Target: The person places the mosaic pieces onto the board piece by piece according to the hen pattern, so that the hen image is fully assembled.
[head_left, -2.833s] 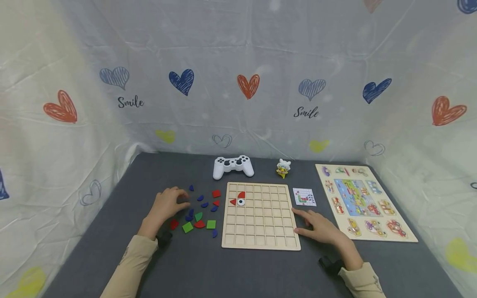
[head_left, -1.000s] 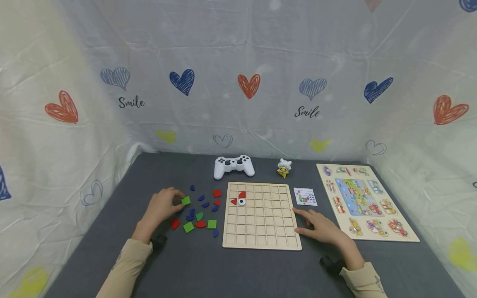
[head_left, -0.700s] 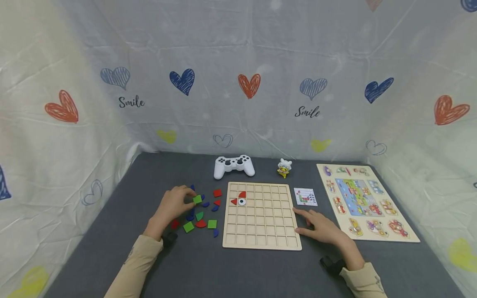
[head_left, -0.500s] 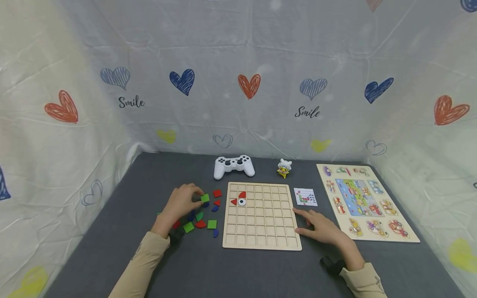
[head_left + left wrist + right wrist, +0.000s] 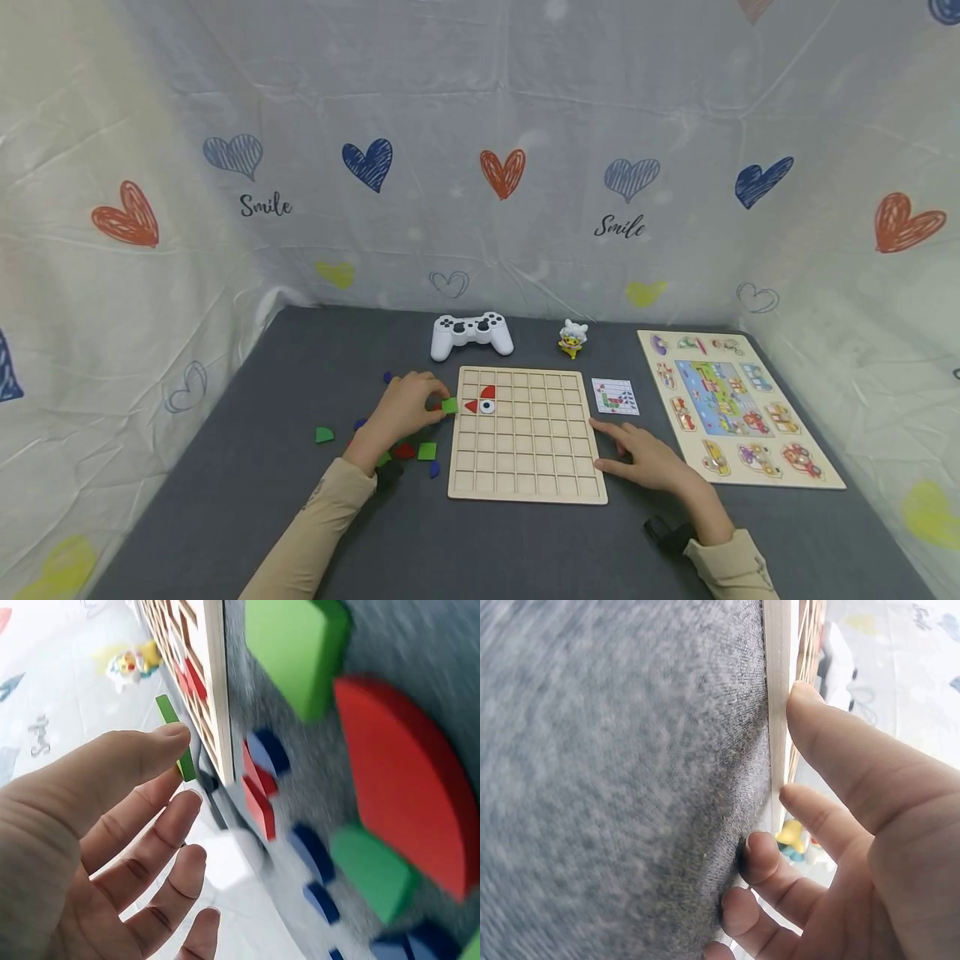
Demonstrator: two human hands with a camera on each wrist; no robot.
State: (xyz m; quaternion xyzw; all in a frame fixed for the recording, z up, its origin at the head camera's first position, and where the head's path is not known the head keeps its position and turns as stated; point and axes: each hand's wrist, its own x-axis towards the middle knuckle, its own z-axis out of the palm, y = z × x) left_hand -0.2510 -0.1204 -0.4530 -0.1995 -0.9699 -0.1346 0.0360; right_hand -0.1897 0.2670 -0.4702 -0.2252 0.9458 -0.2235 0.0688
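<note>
My left hand [image 5: 405, 406] pinches a green square tile [image 5: 449, 405] between thumb and forefinger, just off the left edge of the wooden grid board [image 5: 528, 442]. In the left wrist view that tile [image 5: 187, 765] is seen edge-on, raised above the table. Three pieces sit in the board's upper left cells: a red quarter-round [image 5: 488, 392], a red triangle [image 5: 471, 406] and a white eye tile [image 5: 487, 407]. My right hand [image 5: 637, 454] touches the board's right edge with thumb and forefinger; the right wrist view shows these fingertips against the wooden rim [image 5: 778, 712].
Loose pieces lie left of the board, partly hidden by my left arm, among them a green square [image 5: 427, 451] and a green rounded piece [image 5: 324, 435]. Behind stand a white game controller [image 5: 471, 335] and a small figurine [image 5: 572, 337]. A pattern card [image 5: 615, 397] and picture puzzle [image 5: 720, 396] lie right.
My left hand has picked up the green square tile from the loose pieces and carried it rightward to the board's left edge. The right hand has stayed at the board's right edge.
</note>
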